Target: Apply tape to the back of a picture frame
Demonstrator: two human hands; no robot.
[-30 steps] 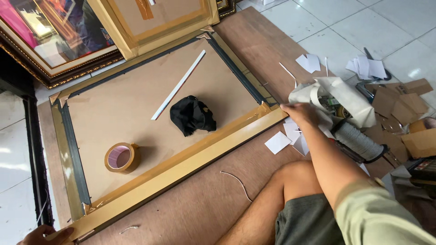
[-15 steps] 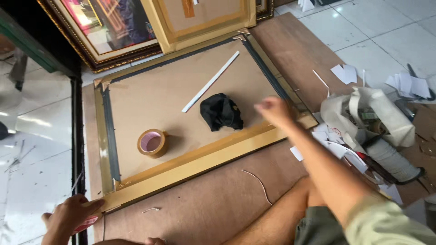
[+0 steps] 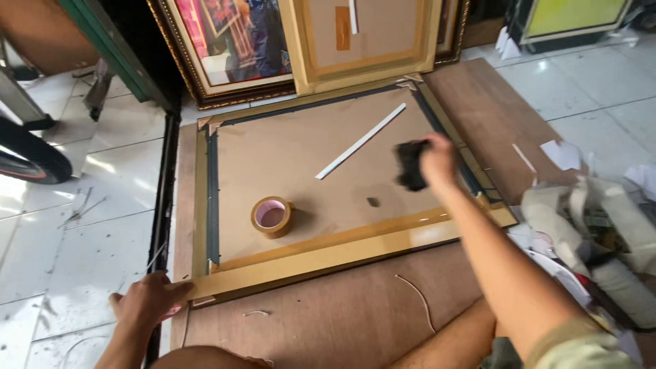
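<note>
Gold picture frame [image 3: 328,263]: large, lying face down on a brown board [image 3: 355,321] at the centre of the frame; brown backing sheet [image 3: 287,157] fills it, with dark strips along the left and right inner edges.

Right hand [image 3: 437,160]: right of centre, over the right part of the backing; fingers closed around a black cloth [image 3: 411,165], which is bunched and blurred. Whether the cloth touches the backing cannot be told.

Left hand [image 3: 147,301]: lower left; fingers spread flat, resting on the near left corner of the picture frame. It holds nothing.

Roll of brown tape [image 3: 272,216]: lying flat on the backing, left of centre, well apart from both hands.

White strip [image 3: 361,141]: long and thin, lying diagonally on the backing, upper centre, just left of the cloth.

Small dark mark [image 3: 372,201]: on the backing, below the cloth; too small to identify.

Second frame [image 3: 362,41]: gold, back side showing, leaning upright at top centre. Painting in a dark ornate frame [image 3: 225,48]: leaning to its left.

Heap of pale wrapping material [image 3: 594,225]: right edge.

Paper scraps [image 3: 560,154]: on the tiled floor [image 3: 68,225], upper right.
</note>
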